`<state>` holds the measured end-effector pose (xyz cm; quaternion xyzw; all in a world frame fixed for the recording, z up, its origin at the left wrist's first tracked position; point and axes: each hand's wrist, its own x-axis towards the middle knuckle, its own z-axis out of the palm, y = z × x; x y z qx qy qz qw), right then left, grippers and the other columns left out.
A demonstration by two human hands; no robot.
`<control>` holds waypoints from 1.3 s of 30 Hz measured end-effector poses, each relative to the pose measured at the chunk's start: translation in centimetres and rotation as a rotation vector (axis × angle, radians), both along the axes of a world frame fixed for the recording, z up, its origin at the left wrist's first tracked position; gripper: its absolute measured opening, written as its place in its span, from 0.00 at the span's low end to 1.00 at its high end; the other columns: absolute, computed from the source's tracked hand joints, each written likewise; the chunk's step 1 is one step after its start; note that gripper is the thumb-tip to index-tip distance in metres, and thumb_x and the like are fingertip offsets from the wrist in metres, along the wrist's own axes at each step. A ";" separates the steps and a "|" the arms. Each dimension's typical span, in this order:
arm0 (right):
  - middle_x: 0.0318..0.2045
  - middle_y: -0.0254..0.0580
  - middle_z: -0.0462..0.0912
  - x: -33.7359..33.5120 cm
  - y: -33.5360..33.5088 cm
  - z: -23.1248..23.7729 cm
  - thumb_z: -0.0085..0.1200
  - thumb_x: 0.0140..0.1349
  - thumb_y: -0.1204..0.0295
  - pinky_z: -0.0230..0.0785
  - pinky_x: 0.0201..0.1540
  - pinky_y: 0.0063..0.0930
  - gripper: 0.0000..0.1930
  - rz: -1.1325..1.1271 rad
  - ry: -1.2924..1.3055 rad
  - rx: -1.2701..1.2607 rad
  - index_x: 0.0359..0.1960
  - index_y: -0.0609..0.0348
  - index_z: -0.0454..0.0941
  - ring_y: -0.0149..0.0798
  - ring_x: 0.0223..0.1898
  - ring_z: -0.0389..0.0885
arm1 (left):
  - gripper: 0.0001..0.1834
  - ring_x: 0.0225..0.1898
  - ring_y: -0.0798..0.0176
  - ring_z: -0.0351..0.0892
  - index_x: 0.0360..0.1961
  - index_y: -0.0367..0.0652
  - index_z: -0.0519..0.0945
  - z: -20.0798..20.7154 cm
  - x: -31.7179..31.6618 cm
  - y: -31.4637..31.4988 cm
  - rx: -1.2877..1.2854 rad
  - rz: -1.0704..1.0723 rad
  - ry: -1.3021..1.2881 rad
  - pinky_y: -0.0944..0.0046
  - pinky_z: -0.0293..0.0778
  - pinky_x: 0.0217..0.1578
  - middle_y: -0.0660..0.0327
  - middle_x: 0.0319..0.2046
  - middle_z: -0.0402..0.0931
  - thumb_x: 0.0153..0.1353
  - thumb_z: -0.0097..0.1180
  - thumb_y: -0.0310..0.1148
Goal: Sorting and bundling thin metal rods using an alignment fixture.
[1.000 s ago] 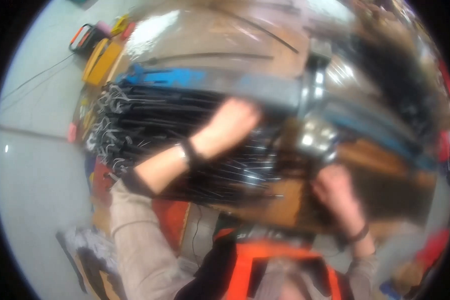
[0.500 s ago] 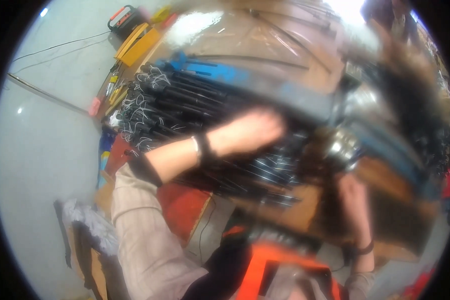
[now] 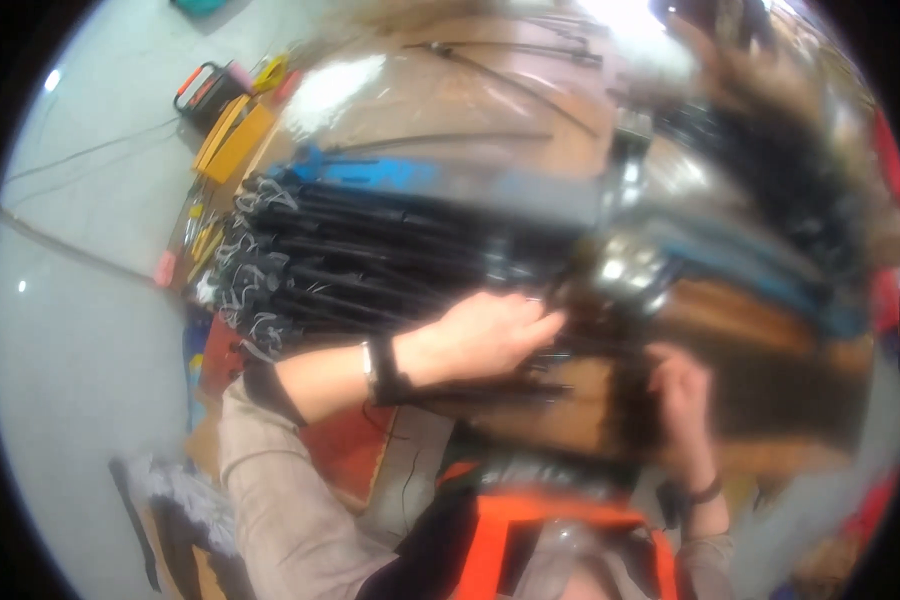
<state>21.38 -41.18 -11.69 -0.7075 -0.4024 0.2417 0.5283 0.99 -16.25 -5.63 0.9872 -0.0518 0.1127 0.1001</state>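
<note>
Across the bench (image 3: 585,405), off to the worker's left, lie the rods (image 3: 370,255), a close row of slim black lengths side by side, with pale cords (image 3: 240,290) tangled at their far-left ends. Over their right ends is the left hand (image 3: 500,335), fingers curled and the thumb pointing toward the middle; I cannot tell whether it grips a rod or only rests there. Just below the shiny metal piece (image 3: 630,265), the right hand (image 3: 682,390) has its fingers half bent, and blur hides whether anything is pinched in them.

By the look of them, each rod should be light alone but heavy in a bundle, stiff along its length and rather slick, so they would likely roll or slide against each other. I'd judge them hard to break, though the cords could snag. Best hold, to my eye: around the smooth middle, clear of the loops.

As for the surface, it is brown, with a glossy clear sheet (image 3: 450,100) catching light at the back and a blue strip (image 3: 360,170) behind the row. Past its left edge spreads a pale floor (image 3: 80,340); at the back-left corner sit a yellow box (image 3: 235,138) and a black case (image 3: 205,95)
</note>
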 end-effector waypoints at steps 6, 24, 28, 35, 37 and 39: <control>0.22 0.38 0.70 0.9 -1.6 0.7 0.54 0.51 0.77 0.68 0.25 0.31 0.28 0.371 -0.947 0.090 0.58 0.64 0.73 0.40 0.26 0.74 | 0.14 0.20 0.52 0.79 0.48 0.51 0.78 3.8 1.6 -1.1 -0.001 -0.012 0.393 0.55 0.74 0.21 0.58 0.20 0.78 0.62 0.58 0.39; 0.27 0.44 0.81 19.5 -11.7 -4.6 0.62 0.59 0.67 0.77 0.33 0.33 0.24 -0.555 -0.949 0.146 0.59 0.54 0.74 0.40 0.28 0.82 | 0.11 0.31 0.49 0.76 0.43 0.41 0.76 7.1 20.9 -5.4 0.126 -0.288 -0.015 0.53 0.73 0.30 0.54 0.27 0.72 0.57 0.55 0.23; 0.28 0.41 0.81 19.4 -9.8 -0.4 0.61 0.61 0.61 0.75 0.29 0.30 0.28 -0.328 -1.092 0.234 0.62 0.52 0.71 0.37 0.24 0.79 | 0.14 0.33 0.49 0.76 0.45 0.42 0.75 5.5 22.1 -6.7 0.122 -0.282 0.000 0.53 0.73 0.30 0.54 0.27 0.72 0.57 0.56 0.24; 0.35 0.41 0.81 18.3 -9.0 -2.0 0.62 0.59 0.57 0.74 0.34 0.32 0.31 -0.550 -0.661 -0.161 0.63 0.53 0.69 0.38 0.33 0.79 | 0.15 0.32 0.49 0.77 0.46 0.43 0.76 5.8 21.6 -4.7 0.177 -0.187 0.010 0.53 0.74 0.29 0.55 0.27 0.72 0.57 0.56 0.24; 0.33 0.42 0.81 12.6 -4.8 2.6 0.62 0.60 0.62 0.74 0.37 0.37 0.24 -0.432 -0.901 0.177 0.57 0.56 0.76 0.43 0.33 0.79 | 0.14 0.30 0.50 0.76 0.45 0.43 0.77 6.1 21.1 -5.3 0.113 -0.247 -0.021 0.53 0.73 0.28 0.56 0.25 0.71 0.56 0.56 0.25; 0.31 0.43 0.81 14.0 -5.1 2.3 0.61 0.61 0.63 0.73 0.37 0.36 0.20 -0.393 -0.801 0.340 0.53 0.57 0.78 0.44 0.33 0.79 | 0.14 0.29 0.50 0.76 0.45 0.43 0.77 6.6 20.3 -4.6 0.094 -0.242 -0.028 0.53 0.73 0.27 0.57 0.24 0.71 0.55 0.57 0.25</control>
